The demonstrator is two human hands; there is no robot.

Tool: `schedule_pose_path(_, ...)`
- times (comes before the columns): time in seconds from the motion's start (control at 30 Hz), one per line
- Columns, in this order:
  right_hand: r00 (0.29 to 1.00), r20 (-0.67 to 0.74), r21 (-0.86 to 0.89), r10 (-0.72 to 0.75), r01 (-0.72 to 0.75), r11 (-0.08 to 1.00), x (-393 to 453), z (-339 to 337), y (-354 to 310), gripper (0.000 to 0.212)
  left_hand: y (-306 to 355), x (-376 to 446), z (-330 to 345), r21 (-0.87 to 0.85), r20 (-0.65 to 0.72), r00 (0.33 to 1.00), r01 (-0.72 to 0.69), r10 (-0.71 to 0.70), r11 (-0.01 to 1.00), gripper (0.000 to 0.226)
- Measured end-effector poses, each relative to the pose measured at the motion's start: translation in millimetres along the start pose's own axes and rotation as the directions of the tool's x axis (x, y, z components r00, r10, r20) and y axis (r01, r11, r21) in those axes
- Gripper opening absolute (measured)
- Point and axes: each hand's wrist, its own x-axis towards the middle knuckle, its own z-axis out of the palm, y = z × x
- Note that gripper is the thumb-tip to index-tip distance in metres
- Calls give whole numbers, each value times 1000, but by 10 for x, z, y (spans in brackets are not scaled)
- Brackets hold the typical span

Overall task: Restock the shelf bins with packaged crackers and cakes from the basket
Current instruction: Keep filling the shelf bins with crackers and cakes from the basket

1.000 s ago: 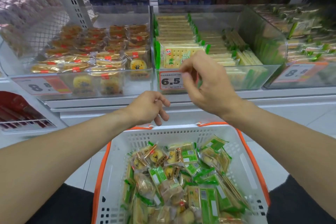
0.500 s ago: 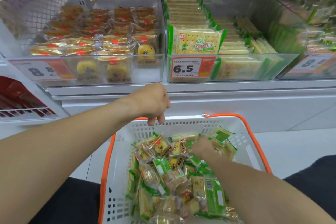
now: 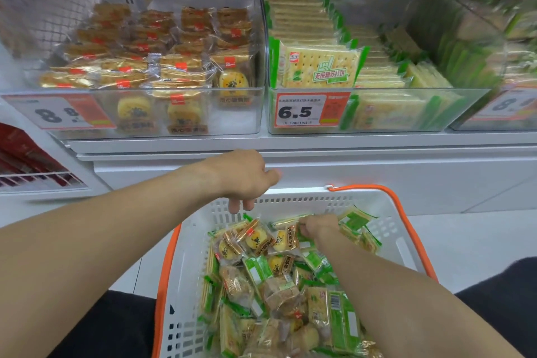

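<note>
**Reaching into the basket for the next packet**

Digging at the far end of the white basket point(image 3: 290, 200), the right hand point(image 3: 318, 228) curls its fingers among the green cracker packets point(image 3: 356, 229); whether it grips one I cannot tell; the left hand point(image 3: 247, 180) hangs loosely curled, holding nothing, over the rim; the cracker bin point(image 3: 377, 110) stands straight ahead and above, nearer the right hand.

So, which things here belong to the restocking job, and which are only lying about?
Part of the job:
- white basket with mixed packets
- cake bin
- cracker bin
- right hand, among the packets in the basket
- left hand, over the basket's far rim

Only nearby:
- red packs on the lower left rack
- blurred bin at far right
</note>
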Motion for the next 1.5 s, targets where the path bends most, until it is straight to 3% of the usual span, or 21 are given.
schedule_pose_path(0.1,995,-48,-10,-86,85,996,-242,-57,-136,13,37,-7,46,22,5,1000,-23,23,999,56)
schedule_pose_path(0.17,974,-145,-129,-172,154,980,-477,-137,-214,26,53,-17,69,41,21,999,-26,25,999,57)
schedule_pose_path(0.27,941,-186,-295,-284,223,929,-816,-360,-352,21,60,-9,67,76,49,998,-36,33,996,59)
schedule_pose_path(0.4,915,27,-573,-402,344,744,-1263,-669,-743,26,27,40,22,113,37,998,-57,53,992,54)
schedule_pose_path(0.47,895,157,-612,-418,421,670,-1517,-778,-954,31,20,26,-3,133,55,997,-56,49,990,52)
schedule_pose_path(0.6,847,388,-196,-362,460,866,-2014,-1047,-1274,37,19,-88,-84,220,88,988,-144,127,965,69)
schedule_pose_path(0.7,801,443,120,-403,392,912,-2194,-1271,-1326,42,7,-190,-138,144,96,983,-169,157,975,98)
schedule_pose_path(0.77,781,459,280,-424,325,903,-2232,-1339,-1315,36,-20,-214,-141,54,109,980,-175,169,983,104)
schedule_pose_path(0.83,770,468,354,-434,287,890,-2256,-1346,-1343,39,-52,-216,-141,-23,79,979,-187,188,982,94)
schedule_pose_path(0.97,717,509,421,-476,275,864,-2358,-1356,-1466,57,-102,-236,-170,-215,-86,958,-286,274,934,50)
schedule_pose_path(1.07,658,538,419,-527,333,845,-2448,-1406,-1540,59,-109,-296,-226,-276,-205,936,-337,287,900,43)
schedule_pose_path(1.17,582,572,416,-578,402,816,-2479,-1438,-1577,63,-93,-339,-238,-569,-146,937,-342,317,748,48)
schedule_pose_path(1.27,558,599,354,-574,459,815,-2523,-1418,-1569,67,-44,-368,-213,-797,-20,916,-257,402,547,51)
schedule_pose_path(1.37,535,603,371,-592,469,801,-2577,-1391,-1543,61,-2,-366,-220,-908,36,881,-169,471,384,51)
schedule_pose_path(1.5,527,538,476,-658,455,753,-2608,-1456,-1579,34,27,-422,-299,-970,-49,864,-161,501,182,59)
